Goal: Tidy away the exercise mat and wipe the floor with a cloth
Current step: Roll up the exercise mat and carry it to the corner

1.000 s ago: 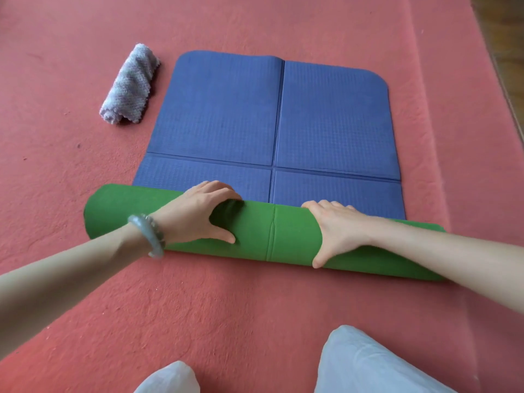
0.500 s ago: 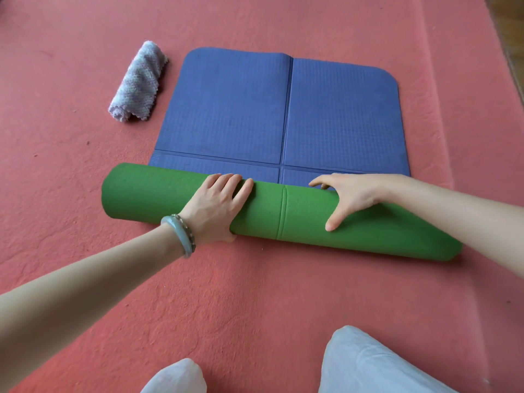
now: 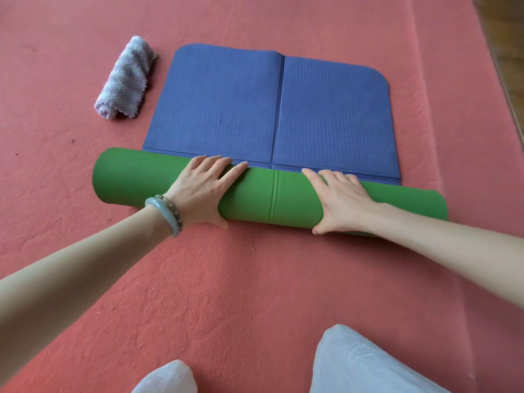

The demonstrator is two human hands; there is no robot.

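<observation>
Across the salmon-red carpeted floor (image 3: 255,279) the exercise mat (image 3: 269,131), foam with a green outer face and a ribbed blue inner face, is lying partly rolled. Its near portion is forming a thick green tube running from left to right, and its far portion is lying flat, creased into panels, with rounded far corners. We are pressing both hands down on top of the tube. Our left hand (image 3: 202,191) is resting left of the tube's stitched centre line, fingers stretched out over the crest and thumb sitting against the near underside. Our right hand (image 3: 340,202) is resting just right of that line in the same flat, spread way, gripping nothing. Two bracelets (image 3: 166,215), one pale jade and one beaded, are circling our left wrist. A pale lilac knitted cloth (image 3: 126,79), rolled into a short bundle, is lying on the carpet just beside the far left corner of the mat, apart from it. Our knees (image 3: 357,361), in light grey fabric, are showing at the bottom edge, and brown wooden boards (image 3: 507,38) are running along the upper right.
</observation>
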